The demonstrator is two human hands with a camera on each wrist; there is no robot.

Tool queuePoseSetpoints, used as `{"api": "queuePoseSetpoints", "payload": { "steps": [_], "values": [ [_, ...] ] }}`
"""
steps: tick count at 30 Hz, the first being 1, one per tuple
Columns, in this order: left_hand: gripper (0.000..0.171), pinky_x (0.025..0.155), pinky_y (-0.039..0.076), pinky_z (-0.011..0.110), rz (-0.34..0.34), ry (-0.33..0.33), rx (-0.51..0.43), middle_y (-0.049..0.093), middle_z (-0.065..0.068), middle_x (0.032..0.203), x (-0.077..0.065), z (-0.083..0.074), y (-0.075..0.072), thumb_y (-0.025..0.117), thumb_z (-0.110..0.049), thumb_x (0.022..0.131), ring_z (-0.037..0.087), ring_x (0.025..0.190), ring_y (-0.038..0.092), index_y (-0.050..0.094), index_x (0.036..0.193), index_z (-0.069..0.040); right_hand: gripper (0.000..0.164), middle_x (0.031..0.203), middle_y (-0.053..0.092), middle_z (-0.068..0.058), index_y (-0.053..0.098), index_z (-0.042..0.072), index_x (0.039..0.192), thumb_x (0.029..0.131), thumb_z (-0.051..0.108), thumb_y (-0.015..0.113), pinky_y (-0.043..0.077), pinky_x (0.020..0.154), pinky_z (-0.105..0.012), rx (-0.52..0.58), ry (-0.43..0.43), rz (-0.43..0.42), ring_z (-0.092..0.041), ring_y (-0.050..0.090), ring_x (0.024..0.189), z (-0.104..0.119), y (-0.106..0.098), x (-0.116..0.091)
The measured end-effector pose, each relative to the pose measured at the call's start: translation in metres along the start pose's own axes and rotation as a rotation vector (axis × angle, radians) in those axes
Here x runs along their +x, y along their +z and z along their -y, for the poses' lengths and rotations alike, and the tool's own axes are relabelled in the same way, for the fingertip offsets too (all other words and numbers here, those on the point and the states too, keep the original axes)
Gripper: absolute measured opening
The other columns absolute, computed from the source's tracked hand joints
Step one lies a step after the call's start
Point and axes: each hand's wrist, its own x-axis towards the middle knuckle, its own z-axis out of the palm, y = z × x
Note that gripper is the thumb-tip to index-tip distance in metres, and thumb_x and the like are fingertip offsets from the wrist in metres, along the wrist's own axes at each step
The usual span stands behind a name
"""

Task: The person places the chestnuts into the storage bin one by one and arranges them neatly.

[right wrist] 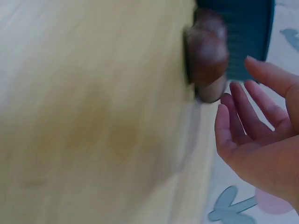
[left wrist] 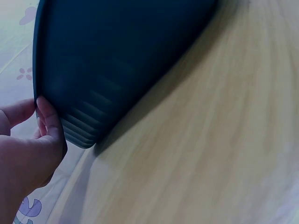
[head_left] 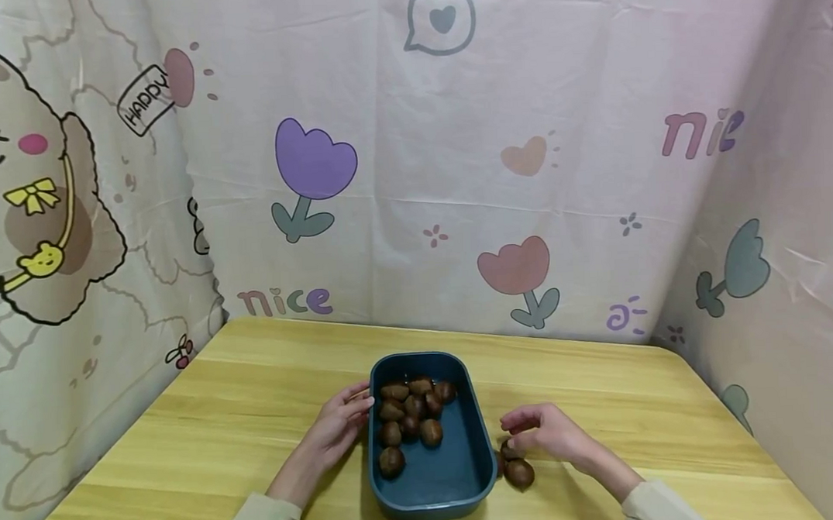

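A dark blue-green rectangular plastic box (head_left: 436, 476) stands on the table, with several brown chestnuts (head_left: 415, 407) gathered toward its far and left side. My left hand (head_left: 339, 428) is at the box's left side. The left wrist view shows its thumb and curled fingers (left wrist: 50, 122) gripping the rim and outer wall. Just right of the box lie three loose chestnuts (head_left: 520, 474), close together against its near right side. Over them hovers my right hand (head_left: 551, 434), fingers parted and slightly bent, nothing between them. In the right wrist view the fingertips (right wrist: 223, 112) are right beside the blurred chestnuts (right wrist: 209, 53).
The wooden-topped table (head_left: 269, 390) extends on both sides of the box. A printed cloth (head_left: 414, 213) with flowers and words hangs behind it, and more cloth hangs to the left and right.
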Motion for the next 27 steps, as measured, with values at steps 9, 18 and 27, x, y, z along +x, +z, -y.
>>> {"api": "queuePoseSetpoints", "payload": {
  "steps": [9,18,27],
  "values": [
    [0.047,0.08,0.046,0.025,0.011,-0.022,0.0,0.048,0.016,0.116,0.002,0.0,-0.001,0.051,0.001,0.095,0.016,0.095,0.052,0.034,0.138,0.011,0.037,0.113,0.066,-0.019,0.063,-0.008,0.117,0.081,-0.002,0.067,0.049,0.083,-0.024,0.045,0.015,0.148,-0.028,0.06,0.105,-0.023,-0.01,0.0],
    [0.045,0.078,0.045,0.025,-0.004,-0.01,-0.006,0.049,0.015,0.114,-0.002,-0.002,0.002,0.051,0.001,0.096,0.016,0.092,0.052,0.035,0.137,0.012,0.036,0.114,0.064,-0.022,0.062,-0.011,0.117,0.083,-0.003,0.066,0.048,0.083,-0.023,0.04,-0.011,0.186,-0.03,0.059,0.106,-0.025,-0.013,0.001],
    [0.045,0.077,0.045,0.024,-0.009,-0.011,-0.016,0.05,0.014,0.111,-0.002,-0.001,0.001,0.051,0.002,0.096,0.016,0.091,0.052,0.035,0.137,0.012,0.03,0.109,0.066,-0.022,0.062,-0.014,0.113,0.085,-0.003,0.067,0.05,0.078,-0.023,-0.043,-0.062,0.171,-0.026,0.062,0.095,-0.025,-0.009,0.002]
  ]
}}
